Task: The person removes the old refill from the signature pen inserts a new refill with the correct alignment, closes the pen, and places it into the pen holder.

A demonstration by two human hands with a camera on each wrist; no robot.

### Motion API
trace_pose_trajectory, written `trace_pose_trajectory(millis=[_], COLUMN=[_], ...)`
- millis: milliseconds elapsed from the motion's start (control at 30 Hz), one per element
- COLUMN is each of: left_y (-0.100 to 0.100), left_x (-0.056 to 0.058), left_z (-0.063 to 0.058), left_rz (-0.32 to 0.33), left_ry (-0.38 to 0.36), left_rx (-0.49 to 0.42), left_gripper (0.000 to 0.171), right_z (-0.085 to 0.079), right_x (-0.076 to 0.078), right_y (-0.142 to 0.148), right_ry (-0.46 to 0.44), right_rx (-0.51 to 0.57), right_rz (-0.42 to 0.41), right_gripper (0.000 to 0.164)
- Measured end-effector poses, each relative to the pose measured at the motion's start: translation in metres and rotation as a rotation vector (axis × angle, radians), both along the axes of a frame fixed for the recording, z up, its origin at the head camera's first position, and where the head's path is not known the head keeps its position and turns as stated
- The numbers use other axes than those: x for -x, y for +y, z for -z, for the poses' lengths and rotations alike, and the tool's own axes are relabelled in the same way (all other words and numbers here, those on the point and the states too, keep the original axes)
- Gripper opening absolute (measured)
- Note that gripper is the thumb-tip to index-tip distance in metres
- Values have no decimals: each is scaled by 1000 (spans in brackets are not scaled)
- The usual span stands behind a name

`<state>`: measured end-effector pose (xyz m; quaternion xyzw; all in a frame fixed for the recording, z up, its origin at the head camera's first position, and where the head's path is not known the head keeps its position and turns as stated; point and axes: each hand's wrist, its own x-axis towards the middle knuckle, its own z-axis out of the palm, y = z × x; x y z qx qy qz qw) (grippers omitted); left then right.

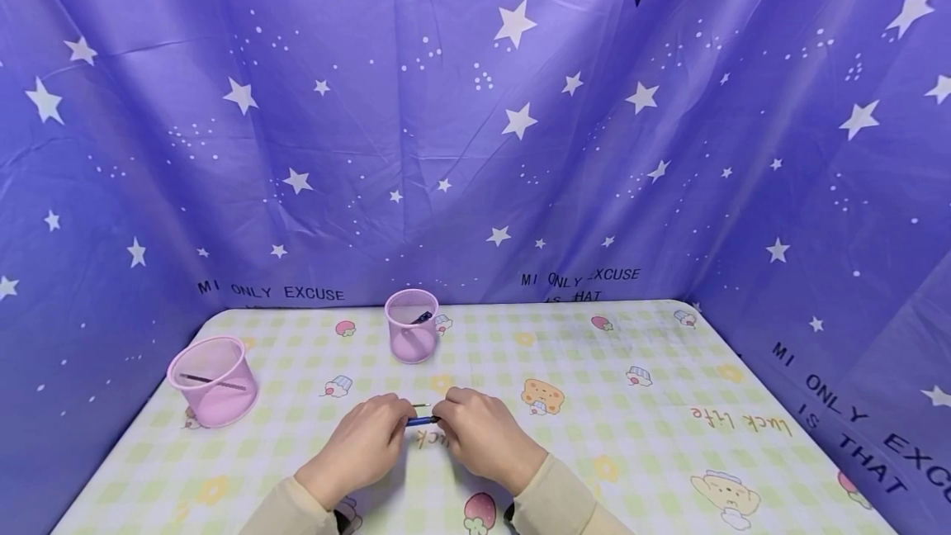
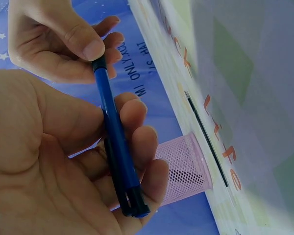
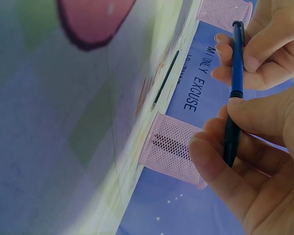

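Both hands hold one blue and black click pen point(image 1: 420, 420) low over the table's front middle. My left hand point(image 1: 364, 440) grips its blue barrel point(image 2: 115, 127), where the black clip point(image 2: 116, 178) runs to the push-button end. At the other end, the thumb and fingers of my right hand point(image 1: 486, 436) pinch the black grip section point(image 3: 232, 134). Barrel and grip section meet in one line in the right wrist view. A thin dark ink refill point(image 2: 208, 139) lies on the tablecloth just beyond the hands; in the head view the hands hide most of it.
A pink mesh pen cup point(image 1: 412, 347) with a dark item inside stands at the table's back edge. Another pink mesh cup point(image 1: 226, 404), holding a thin dark stick, is at the left edge. Purple star-print curtains point(image 1: 475, 147) close in the checked tablecloth point(image 1: 639, 452).
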<state>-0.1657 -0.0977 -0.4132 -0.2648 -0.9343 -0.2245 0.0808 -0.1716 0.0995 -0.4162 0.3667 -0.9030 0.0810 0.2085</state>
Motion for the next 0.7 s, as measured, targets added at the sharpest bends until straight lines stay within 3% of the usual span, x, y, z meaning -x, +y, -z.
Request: trace_pose_trajectory(millis=[233, 700], left_y=[-1, -2], left_x=[0, 1], left_z=[0, 2], left_rz=[13, 24], left_ry=[10, 101], left_rx=[-2, -38], left_gripper=[12, 16], right_z=[0, 1], right_x=[0, 0], right_y=[0, 1], right_ry=[1, -9], right_rx=[-1, -7], right_rz=[-1, 0], right_gripper=[7, 8])
